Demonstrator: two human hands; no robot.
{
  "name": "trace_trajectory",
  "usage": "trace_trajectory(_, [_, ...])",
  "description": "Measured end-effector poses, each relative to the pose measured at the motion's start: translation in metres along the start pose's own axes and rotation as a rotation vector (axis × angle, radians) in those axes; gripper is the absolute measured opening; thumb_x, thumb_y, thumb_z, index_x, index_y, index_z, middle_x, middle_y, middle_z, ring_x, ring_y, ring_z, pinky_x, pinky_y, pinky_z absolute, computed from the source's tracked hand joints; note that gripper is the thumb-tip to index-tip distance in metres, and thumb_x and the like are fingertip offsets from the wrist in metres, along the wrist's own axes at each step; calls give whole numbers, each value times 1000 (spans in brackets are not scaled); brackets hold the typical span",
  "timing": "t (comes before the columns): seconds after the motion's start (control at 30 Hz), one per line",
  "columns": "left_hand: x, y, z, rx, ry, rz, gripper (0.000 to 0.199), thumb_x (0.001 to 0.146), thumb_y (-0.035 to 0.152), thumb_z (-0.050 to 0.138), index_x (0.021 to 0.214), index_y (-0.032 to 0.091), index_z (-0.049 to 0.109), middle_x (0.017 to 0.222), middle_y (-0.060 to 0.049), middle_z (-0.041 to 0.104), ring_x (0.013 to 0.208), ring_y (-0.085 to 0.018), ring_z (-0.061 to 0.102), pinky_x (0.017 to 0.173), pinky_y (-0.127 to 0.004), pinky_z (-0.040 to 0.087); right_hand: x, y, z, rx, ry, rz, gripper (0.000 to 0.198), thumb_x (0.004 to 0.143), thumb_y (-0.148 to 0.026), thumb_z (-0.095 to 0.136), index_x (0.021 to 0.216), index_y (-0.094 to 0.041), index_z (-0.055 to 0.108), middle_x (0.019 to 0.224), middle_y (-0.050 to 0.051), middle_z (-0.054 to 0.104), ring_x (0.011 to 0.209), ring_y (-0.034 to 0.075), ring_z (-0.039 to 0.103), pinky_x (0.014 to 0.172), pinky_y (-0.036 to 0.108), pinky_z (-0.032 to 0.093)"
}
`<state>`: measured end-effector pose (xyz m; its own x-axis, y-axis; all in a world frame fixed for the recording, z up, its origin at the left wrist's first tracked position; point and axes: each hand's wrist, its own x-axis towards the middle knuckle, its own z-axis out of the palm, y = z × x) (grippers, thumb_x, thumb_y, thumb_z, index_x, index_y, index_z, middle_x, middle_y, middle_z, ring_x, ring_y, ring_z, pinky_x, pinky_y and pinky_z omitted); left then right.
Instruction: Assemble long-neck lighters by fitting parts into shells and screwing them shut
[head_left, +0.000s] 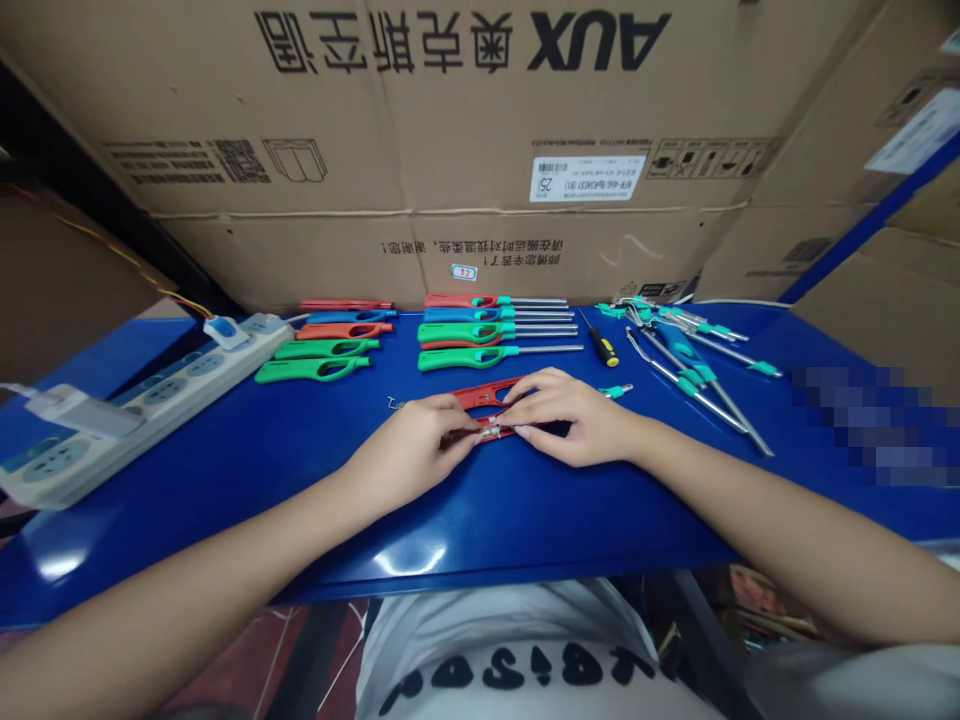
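My left hand (418,440) pinches the left part of a red lighter casing half (491,433), with a small pale and metallic part showing in it. From the other side, the fingers of my right hand (574,420) are closed on the same casing, thumb and forefinger near that part. Just behind lies another red casing piece (480,397), partly covered by my right fingers. A teal-and-metal lighter nozzle (619,391) sticks out beyond my right hand. A small bent wire piece (395,404) lies beside my left hand. My palms hide much of the held casing.
Several lighters with metal nozzles (461,357) lie in the middle, several coloured casings (315,370) to their left. A screwdriver (602,345) and a pile of nozzle assemblies (694,365) are at right. A power strip (157,400) runs along the left; a cardboard sheet (450,110) stands behind.
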<state>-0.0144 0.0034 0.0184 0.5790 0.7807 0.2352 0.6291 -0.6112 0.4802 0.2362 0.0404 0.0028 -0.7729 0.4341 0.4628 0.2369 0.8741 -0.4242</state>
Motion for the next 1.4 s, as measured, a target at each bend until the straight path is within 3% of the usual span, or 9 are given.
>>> trace_trajectory(0.17, [0,-1,3,3,26,1,15,93,21,65,96,19,79,87,-5,71,77,-17,68,71,-26,51,-1,-9,-3,-65,-82,-53,37,90,-19,60,124,-27,70,113,6,77,117,24,65,107,47,43])
trace_trajectory(0.33, [2,-2,5,-71,42,-54,10,90,21,69,88,18,78,82,-3,70,66,-13,63,63,-24,48,-1,-14,-7,-40,-105,45,39,91,-26,63,129,-21,67,123,11,73,118,25,65,108,45,45])
trace_trajectory(0.5, [4,-5,7,-191,42,-165,10,84,25,74,82,16,77,76,-2,70,53,-9,56,52,-21,43,-1,-8,-13,65,-191,71,41,92,-25,64,132,-24,65,128,8,71,122,24,64,108,42,47])
trace_trajectory(0.63, [4,-6,7,-180,75,-150,12,84,26,72,82,16,76,75,-2,70,51,-9,55,50,-21,42,0,-2,-20,45,-72,87,37,93,-23,62,129,-21,67,122,10,73,116,23,65,102,39,50])
trace_trajectory(0.73, [3,-3,5,-111,95,-109,13,87,28,70,86,17,76,77,-2,69,55,-9,56,54,-21,43,-2,3,-29,-86,-36,101,25,94,-22,59,114,-18,72,105,11,74,100,23,66,92,38,52])
trace_trajectory(0.83, [1,-1,3,-6,88,-61,13,90,29,67,93,20,76,88,-1,70,63,-10,58,59,-22,44,-5,6,-38,-157,-153,164,18,95,-25,58,102,-17,73,93,9,72,86,21,65,81,35,52])
trace_trajectory(0.97, [0,-2,2,57,60,-62,12,92,30,66,96,24,76,94,0,71,69,-12,61,60,-23,43,-7,7,-41,-109,-255,271,14,93,-22,60,101,-17,71,97,7,71,84,18,65,74,30,50])
trace_trajectory(1.2, [2,-6,2,41,27,-85,14,93,35,67,95,25,76,92,0,73,74,-15,64,64,-26,46,-6,7,-34,-61,-228,317,8,90,-17,62,91,-17,69,93,5,68,81,16,62,72,27,47])
trace_trajectory(1.4, [1,-8,6,83,93,97,15,95,29,64,104,22,73,104,-5,70,96,-22,62,83,-36,51,-7,5,-34,-3,-228,313,11,87,-18,64,97,-18,67,103,5,64,80,13,58,70,25,45])
